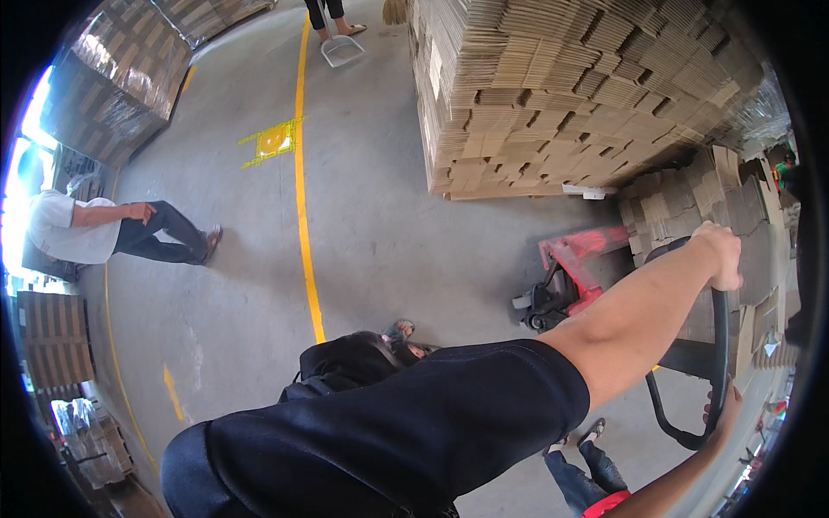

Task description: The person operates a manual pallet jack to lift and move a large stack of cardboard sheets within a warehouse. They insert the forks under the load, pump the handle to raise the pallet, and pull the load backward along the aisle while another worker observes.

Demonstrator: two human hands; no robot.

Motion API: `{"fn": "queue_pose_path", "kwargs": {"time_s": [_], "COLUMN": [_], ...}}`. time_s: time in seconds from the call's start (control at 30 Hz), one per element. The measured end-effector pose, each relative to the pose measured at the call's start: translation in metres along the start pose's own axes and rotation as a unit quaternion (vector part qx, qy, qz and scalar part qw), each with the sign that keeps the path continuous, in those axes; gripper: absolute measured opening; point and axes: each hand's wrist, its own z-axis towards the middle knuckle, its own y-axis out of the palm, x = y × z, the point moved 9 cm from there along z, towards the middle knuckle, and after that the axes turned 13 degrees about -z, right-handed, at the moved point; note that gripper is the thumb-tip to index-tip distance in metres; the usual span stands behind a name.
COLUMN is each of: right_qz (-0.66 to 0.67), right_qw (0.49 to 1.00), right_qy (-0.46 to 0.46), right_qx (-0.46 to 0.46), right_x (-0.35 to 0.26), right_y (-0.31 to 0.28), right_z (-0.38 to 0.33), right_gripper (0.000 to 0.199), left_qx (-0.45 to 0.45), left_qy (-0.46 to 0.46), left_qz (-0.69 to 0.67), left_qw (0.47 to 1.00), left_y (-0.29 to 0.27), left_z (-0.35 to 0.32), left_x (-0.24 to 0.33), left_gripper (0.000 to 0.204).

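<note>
My left arm, in a dark short sleeve, stretches to the right across the view. My left hand (724, 255) is closed around the upper end of a black loop handle (720, 337) of a pallet jack. Lower on the same loop, my right hand (730, 407) wraps round the bar, its fingertips partly hidden behind it. The red pallet jack body (577, 263) with its dark wheels stands on the floor beyond my left forearm. Next to it are stacked flattened cardboard boxes (669, 205), partly covered by my arm and the handle.
A tall block of flattened cardboard (535, 112) rises at the far right. A person (95, 226) walks at left; another stands by a dustpan (343, 52) at the back. Jeans-clad legs (583, 475) are close below my arm. Wrapped stacks (125, 78) line the left. A yellow line (302, 198) crosses the floor.
</note>
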Motion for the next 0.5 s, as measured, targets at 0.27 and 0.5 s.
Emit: {"fn": "queue_pose_path", "kwargs": {"time_s": [0.27, 0.5], "right_qz": [-0.006, -0.015], "right_qw": [0.999, 0.999], "right_qy": [-0.010, -0.019], "right_qx": [0.037, 0.043], "right_x": [-0.009, -0.006], "right_y": [-0.004, -0.007], "right_z": [-0.010, -0.006], "right_gripper": [0.046, 0.045], "left_qx": [-0.019, -0.029], "left_qy": [-0.014, -0.012], "left_qz": [0.009, 0.009], "left_qw": [1.000, 0.999], "left_y": [0.003, 0.004], "left_z": [0.002, 0.002], "left_x": [-0.001, -0.001], "left_gripper": [0.053, 0.052]}}
